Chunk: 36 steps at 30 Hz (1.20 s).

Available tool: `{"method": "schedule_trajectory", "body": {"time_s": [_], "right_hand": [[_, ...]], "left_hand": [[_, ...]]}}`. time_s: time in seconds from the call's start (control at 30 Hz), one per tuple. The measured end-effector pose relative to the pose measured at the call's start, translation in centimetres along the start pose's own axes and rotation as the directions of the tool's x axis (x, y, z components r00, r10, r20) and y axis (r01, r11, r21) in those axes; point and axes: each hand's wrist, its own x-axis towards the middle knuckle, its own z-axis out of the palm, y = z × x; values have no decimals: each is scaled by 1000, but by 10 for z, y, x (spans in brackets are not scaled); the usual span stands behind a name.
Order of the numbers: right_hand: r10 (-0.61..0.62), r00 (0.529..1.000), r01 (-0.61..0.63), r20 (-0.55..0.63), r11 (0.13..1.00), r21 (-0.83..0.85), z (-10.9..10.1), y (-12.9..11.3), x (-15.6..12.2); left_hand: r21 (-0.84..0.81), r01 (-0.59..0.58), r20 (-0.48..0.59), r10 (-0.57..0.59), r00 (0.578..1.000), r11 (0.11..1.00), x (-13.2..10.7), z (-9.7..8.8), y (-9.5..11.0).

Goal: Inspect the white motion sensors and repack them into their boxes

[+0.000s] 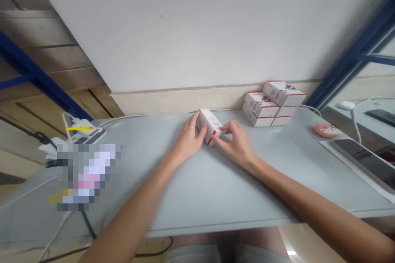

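Observation:
A small white cardboard box (210, 121) with red edges is tilted on the grey table, between my two hands. My left hand (190, 136) is wrapped round its left side, thumb on the near face. At the box's right end, the thumb and forefinger of my right hand (236, 141) close on the red-edged end, perhaps at a flap; the exact contact is too blurred to tell. Several similar white boxes (268, 111) with red edges and dark red prints are stacked against the wall, to the right of my hands.
On the right lie an orange animal-shaped object (326, 130) and a dark phone-like device (364, 160) on a white sheet. At left are a power strip (92, 134) with plugs and cables, and a pixelated object (92, 176). The table's front edge (216, 231) runs above my lap.

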Motion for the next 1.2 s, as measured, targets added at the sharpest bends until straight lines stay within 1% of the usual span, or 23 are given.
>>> {"method": "schedule_trajectory", "body": {"time_s": [0.07, 0.13, 0.23, 0.3, 0.33, 0.4, 0.5, 0.57, 0.63, 0.7, 0.77, 0.8, 0.9, 0.93, 0.97, 1.03, 1.07, 1.1, 1.13, 1.17, 1.2], "right_hand": [[0, 1000, 0, 10, 1000, -24, 2, 2, 5], [-58, 998, 62, 34, 993, -97, 6, 2, 8], [-194, 974, 215, 114, 951, -223, 19, -5, 15], [-298, 931, 347, 212, 903, -254, 35, -12, 23], [-343, 902, 406, 262, 880, -247, 45, -15, 28], [-400, 858, 474, 322, 858, -198, 66, -20, 41], [-432, 832, 498, 347, 858, -125, 93, -21, 58], [-452, 814, 511, 365, 856, -81, 102, -19, 65], [-484, 785, 537, 388, 843, -35, 99, -15, 66], [-525, 745, 575, 411, 818, 2, 88, -10, 63], [-546, 721, 603, 427, 798, 3, 68, -3, 58], [-537, 725, 603, 431, 798, -20, 56, 2, 56], [-474, 790, 553, 389, 825, -118, 10, 21, 52], [-464, 818, 535, 339, 830, -156, -9, 28, 53], [-457, 851, 510, 259, 836, -203, -28, 36, 55], [-446, 894, 432, 30, 846, -311, -68, 52, 61], [-431, 894, 360, -125, 855, -375, -86, 59, 64], [-418, 869, 279, -266, 857, -433, -102, 66, 67], [-380, 853, 191, -358, 865, -464, -115, 73, 69], [-333, 868, 129, -369, 868, -479, -124, 79, 70], [-314, 881, 101, -355, 856, -507, -129, 85, 71]], "left_hand": [[42, -55, 69, 52, 996, 998, -5, -2, 8], [61, -48, 102, 42, 994, 997, -9, -3, 13], [69, -34, 86, 28, 996, 997, -8, -4, 11], [74, -33, 38, 30, 999, 997, -3, -5, 2], [78, -23, 7, 23, 1000, 997, 0, -6, -4], [91, 13, -47, -9, 999, 996, 6, -10, -19], [111, 55, -74, -47, 996, 992, 12, -22, -40], [124, 52, -58, -45, 997, 991, 13, -28, -47], [138, 34, -28, -30, 999, 990, 13, -31, -48], [152, 13, -1, -13, 1000, 988, 12, -31, -45], [181, 15, 9, -17, 1000, 983, 12, -31, -40], [206, 32, 10, -34, 999, 978, 12, -32, -38], [291, 113, 18, -123, 992, 950, 12, -44, -31], [310, 131, 25, -146, 989, 941, 12, -50, -28], [331, 146, 32, -166, 986, 932, 11, -56, -25], [382, 184, 35, -213, 976, 906, 11, -68, -17], [466, 231, 29, -276, 961, 854, 10, -73, -13], [531, 265, 25, -328, 944, 805, 10, -77, -10], [564, 275, 36, -355, 934, 779, 10, -79, -8], [576, 273, 47, -364, 930, 771, 10, -80, -7], [567, 258, 65, -354, 933, 783, 11, -80, -7]]}}
